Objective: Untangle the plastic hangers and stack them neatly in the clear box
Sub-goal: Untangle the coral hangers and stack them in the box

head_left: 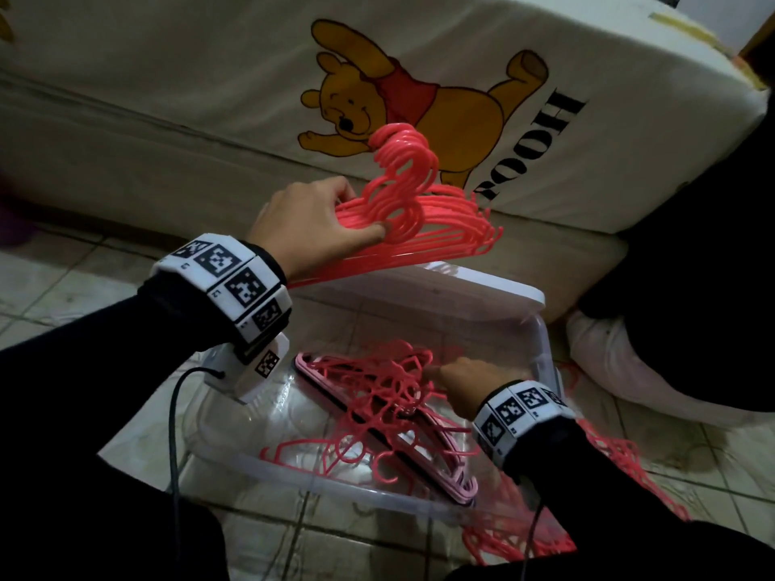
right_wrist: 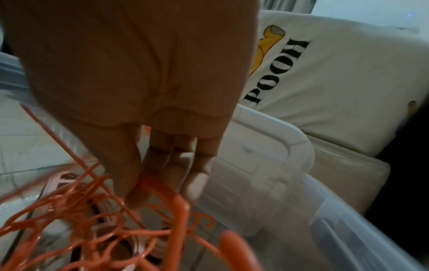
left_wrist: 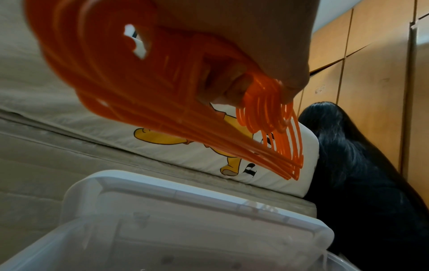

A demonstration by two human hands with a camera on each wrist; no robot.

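My left hand (head_left: pixel 348 213) grips a neat bundle of coral-pink hangers (head_left: pixel 436 220) near their hooks and holds it above the far rim of the clear box (head_left: pixel 318 484). In the left wrist view the bundle (left_wrist: pixel 162 113) fans out below the hand (left_wrist: pixel 232 45). My right hand (head_left: pixel 457 377) reaches down into the box. There its thumb and fingers (right_wrist: pixel 162 187) pinch one hanger (right_wrist: pixel 183 207) of a loose tangle of coral hangers (head_left: pixel 377 396). Under the tangle lies a flat stack of pale pink hangers (head_left: pixel 457 480).
The box's white lid (head_left: pixel 482 287) leans at its far side against a mattress (head_left: pixel 167 98) with a bear print. More tangled hangers (head_left: pixel 620 463) lie on the tiled floor right of the box. A person in dark clothes (head_left: pixel 692 245) sits at the right.
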